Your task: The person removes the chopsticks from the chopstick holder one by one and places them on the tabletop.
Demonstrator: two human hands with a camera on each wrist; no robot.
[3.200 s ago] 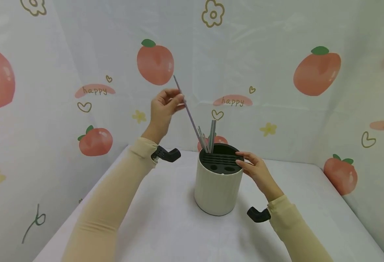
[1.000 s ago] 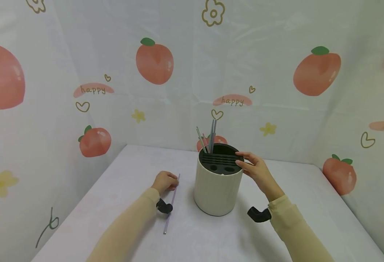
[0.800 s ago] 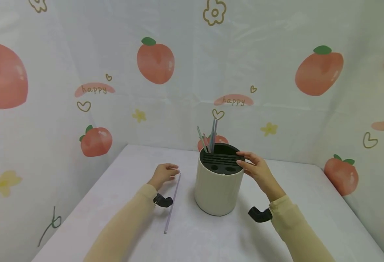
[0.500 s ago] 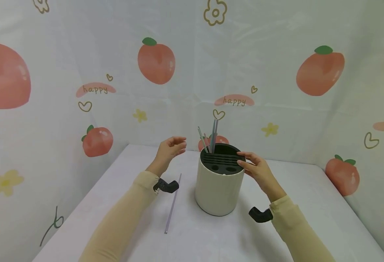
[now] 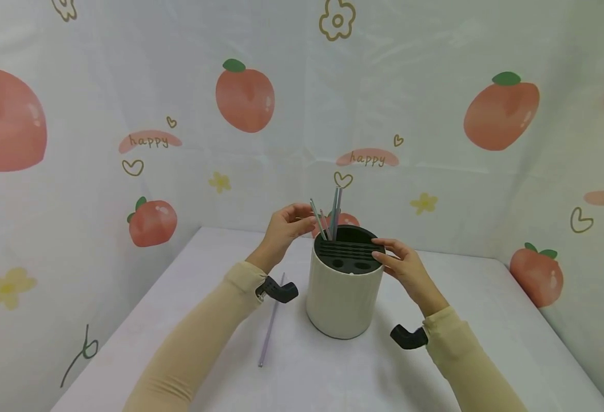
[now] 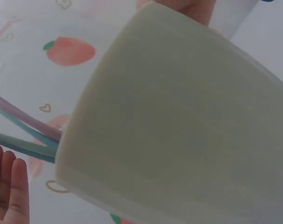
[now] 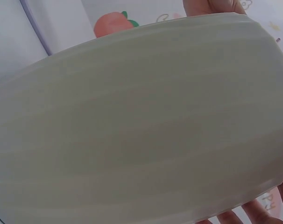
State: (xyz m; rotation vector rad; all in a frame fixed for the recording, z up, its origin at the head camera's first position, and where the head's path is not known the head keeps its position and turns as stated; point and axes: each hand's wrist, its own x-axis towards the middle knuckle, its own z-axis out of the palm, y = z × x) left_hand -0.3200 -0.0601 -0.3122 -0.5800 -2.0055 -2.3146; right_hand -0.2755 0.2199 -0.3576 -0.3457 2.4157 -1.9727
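A cream cylindrical utensil holder (image 5: 340,300) with a black slotted insert (image 5: 350,250) stands upright on the table. Several thin, straw-like sticks (image 5: 336,212) lean in its back left part, greenish, pinkish and blue-grey. My left hand (image 5: 283,229) is raised at the holder's left, fingertips right beside a pale green stick (image 5: 318,218). In the left wrist view, its fingers (image 6: 19,186) are fairly straight, close under the green sticks (image 6: 27,147). My right hand (image 5: 407,272) holds the holder's right rim, thumb and fingers over the edge. A thin purple stick (image 5: 267,340) lies left of the holder.
The table (image 5: 333,377) has a white cover. Behind and at both sides hangs a white cloth (image 5: 302,103) printed with peaches, hearts and flowers. A black wrist camera (image 5: 281,290) on the left sleeve overlaps part of the purple stick in the head view.
Earlier, my left hand drew the purple stick out of the holder, laid it on the table and let go. It has since risen rightward to the remaining sticks. The right hand has stayed.
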